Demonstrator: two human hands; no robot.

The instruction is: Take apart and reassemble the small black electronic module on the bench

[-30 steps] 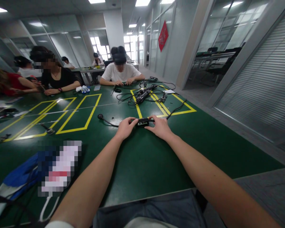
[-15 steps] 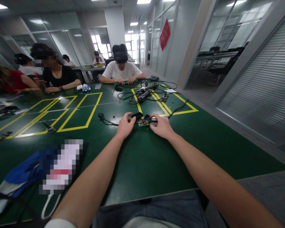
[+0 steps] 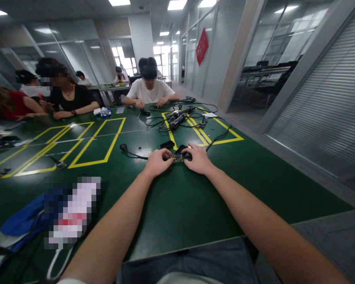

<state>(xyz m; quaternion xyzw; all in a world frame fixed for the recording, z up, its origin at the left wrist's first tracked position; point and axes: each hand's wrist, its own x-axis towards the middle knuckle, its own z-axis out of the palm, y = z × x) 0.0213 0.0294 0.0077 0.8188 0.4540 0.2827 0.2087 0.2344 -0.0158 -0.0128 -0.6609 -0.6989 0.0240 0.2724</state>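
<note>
A small green circuit board (image 3: 178,159) with copper-coloured coils lies between my two hands, low over the green table. The fingers of my left hand (image 3: 158,163) are closed on its left end, where a black cord (image 3: 137,155) with a plug (image 3: 123,147) runs off to the left. My right hand (image 3: 199,159) pinches the right end; its fingertips partly hide the grip. Beyond that hand another black cable (image 3: 219,137) leads away. One black casing piece (image 3: 167,144) lies behind my left fingers, and a second dark casing piece (image 3: 182,149) sits just behind the board.
Black adapters with tangled cables (image 3: 179,119) lie ahead within yellow tape outlines (image 3: 227,139). A blue and white pouch (image 3: 20,221) and a blurred pale packet (image 3: 77,211) rest at the left. A person in a white shirt (image 3: 149,90) works across the table; others sit at the left.
My left hand has moved from the black casing piece onto the board's left end. That casing piece now lies free on the table. My right hand stays at the board's right end.
</note>
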